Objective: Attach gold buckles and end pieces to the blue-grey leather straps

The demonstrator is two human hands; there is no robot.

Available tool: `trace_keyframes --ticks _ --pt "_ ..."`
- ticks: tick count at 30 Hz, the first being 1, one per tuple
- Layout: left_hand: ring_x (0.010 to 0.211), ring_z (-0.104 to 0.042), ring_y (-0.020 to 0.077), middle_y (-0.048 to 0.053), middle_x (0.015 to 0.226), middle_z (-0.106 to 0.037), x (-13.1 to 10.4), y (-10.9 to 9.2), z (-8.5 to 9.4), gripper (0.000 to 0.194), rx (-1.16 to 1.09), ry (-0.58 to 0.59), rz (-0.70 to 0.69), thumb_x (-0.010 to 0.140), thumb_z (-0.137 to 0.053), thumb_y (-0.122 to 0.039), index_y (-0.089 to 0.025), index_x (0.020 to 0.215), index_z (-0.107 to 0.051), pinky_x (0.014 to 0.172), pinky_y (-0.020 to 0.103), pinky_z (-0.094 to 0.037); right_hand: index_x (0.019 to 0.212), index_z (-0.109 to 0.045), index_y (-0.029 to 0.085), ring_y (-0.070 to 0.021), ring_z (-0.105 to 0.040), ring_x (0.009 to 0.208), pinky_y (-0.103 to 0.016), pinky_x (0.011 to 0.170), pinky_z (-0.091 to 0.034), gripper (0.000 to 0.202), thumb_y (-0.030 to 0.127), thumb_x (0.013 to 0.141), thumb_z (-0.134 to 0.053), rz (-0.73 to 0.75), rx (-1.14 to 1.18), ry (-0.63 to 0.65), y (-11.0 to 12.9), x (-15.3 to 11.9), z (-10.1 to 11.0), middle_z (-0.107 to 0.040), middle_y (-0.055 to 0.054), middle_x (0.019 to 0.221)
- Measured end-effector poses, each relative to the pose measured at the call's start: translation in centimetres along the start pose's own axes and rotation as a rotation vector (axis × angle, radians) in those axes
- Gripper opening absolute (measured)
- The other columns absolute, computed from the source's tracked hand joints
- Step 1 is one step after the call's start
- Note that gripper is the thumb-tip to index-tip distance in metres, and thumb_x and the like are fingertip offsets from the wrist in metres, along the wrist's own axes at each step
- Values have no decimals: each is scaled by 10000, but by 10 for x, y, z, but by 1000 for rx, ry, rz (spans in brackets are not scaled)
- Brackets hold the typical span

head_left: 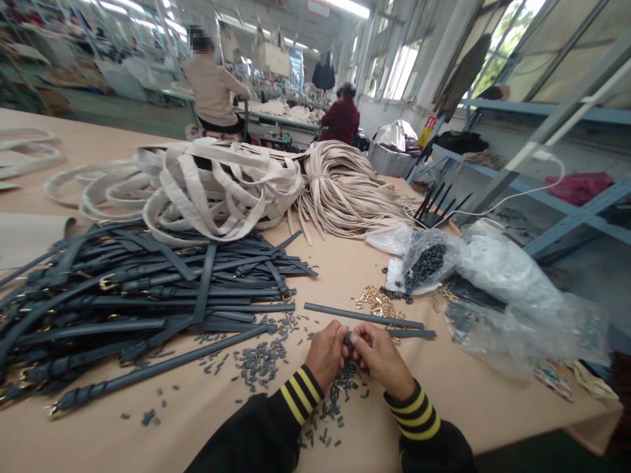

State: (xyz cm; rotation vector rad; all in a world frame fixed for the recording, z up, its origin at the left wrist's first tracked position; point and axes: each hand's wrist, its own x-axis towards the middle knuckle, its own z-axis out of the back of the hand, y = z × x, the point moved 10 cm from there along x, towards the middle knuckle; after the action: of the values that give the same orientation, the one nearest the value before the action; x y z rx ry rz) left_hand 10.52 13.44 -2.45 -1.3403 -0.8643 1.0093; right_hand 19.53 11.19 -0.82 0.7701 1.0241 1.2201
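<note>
My left hand (pixel 329 355) and my right hand (pixel 379 355) meet above the tabletop, fingers pinched together. Between the fingertips is a small dark grey strap loop (pixel 348 338), mostly covered by them. Below lie many small dark grey pieces (pixel 340 387), with another scatter of them (pixel 263 358) to the left. Just beyond my hands, a flat dark grey strap (pixel 362 315) lies crosswise, and the end of a second strap (pixel 414 334) shows past my right hand. Gold-coloured buckles (pixel 377 302) sit in a small heap behind the straps.
A big pile of dark buckled straps (pixel 148 295) covers the left. Cream webbing (pixel 221 190) and a bundle of beige cords (pixel 340 184) lie behind. At right are an open plastic bag of black loops (pixel 426 266), more plastic bags (pixel 513 282) and a black router (pixel 436 210).
</note>
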Motion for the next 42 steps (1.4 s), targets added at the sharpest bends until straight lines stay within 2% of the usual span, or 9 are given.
trace_keyframes --ticks 7,9,11,14,18,23,29,34,42 --pt "328 -410 41 -54 512 -509 -2 -2 -20 278 -151 183 27 812 -429 -429 -161 751 -388 323 145 -302 724 -499 149 -83 -481 450 -194 451 -388 210 339 807 -466 98 -71 56 15 1 9 -537 18 533" --pt "323 -402 34 -62 501 -491 -1 2 -21 277 -215 203 41 813 -435 -423 -157 751 -389 318 135 -292 834 -543 152 -95 -508 480 -214 475 -413 227 355 820 -442 98 -122 50 20 -1 23 -563 2 613" --pt "324 -402 30 -65 503 -488 1 6 -21 283 -261 211 52 808 -447 -427 -157 748 -390 316 129 -284 971 -547 170 -121 -552 581 -242 552 -445 269 366 823 -435 105 -208 -50 26 -4 48 -594 -22 731" --pt "331 -407 28 -65 509 -491 2 8 -22 299 -311 233 66 796 -467 -442 -159 741 -387 314 124 -279 944 -571 178 -162 -563 765 -277 696 -437 253 363 800 -478 175 -414 -109 35 -7 68 -610 -50 850" --pt "334 -407 29 -71 497 -486 0 5 -24 293 -340 260 60 793 -478 -436 -162 751 -382 317 122 -286 737 -561 165 -150 -551 666 -266 629 -405 224 341 816 -449 187 -595 222 22 -11 38 -610 -34 712" --pt "306 -382 40 -87 430 -456 -4 2 -27 276 -287 287 45 794 -473 -423 -171 743 -372 308 133 -283 697 -471 159 -96 -510 517 -207 506 -378 226 308 845 -388 68 -374 461 12 -20 10 -583 -6 635" --pt "304 -380 53 -85 392 -457 -3 3 -30 261 -285 333 36 787 -489 -412 -177 744 -384 321 147 -282 647 -487 142 -84 -420 539 -212 539 -326 268 313 836 -403 189 -373 439 25 -20 12 -509 10 595" --pt "317 -384 60 -81 390 -456 -4 1 -32 251 -282 379 51 773 -507 -394 -177 764 -381 342 155 -286 703 -505 137 -80 -382 514 -201 495 -295 252 335 826 -410 142 -313 422 17 -20 12 -455 27 559" --pt "421 -410 61 -63 517 -440 -2 -11 -21 89 78 283 -107 757 -462 -255 -169 758 -437 418 173 -311 679 -525 133 -76 -356 502 -197 478 -272 253 329 811 -434 113 -278 387 9 -18 12 -430 33 543"
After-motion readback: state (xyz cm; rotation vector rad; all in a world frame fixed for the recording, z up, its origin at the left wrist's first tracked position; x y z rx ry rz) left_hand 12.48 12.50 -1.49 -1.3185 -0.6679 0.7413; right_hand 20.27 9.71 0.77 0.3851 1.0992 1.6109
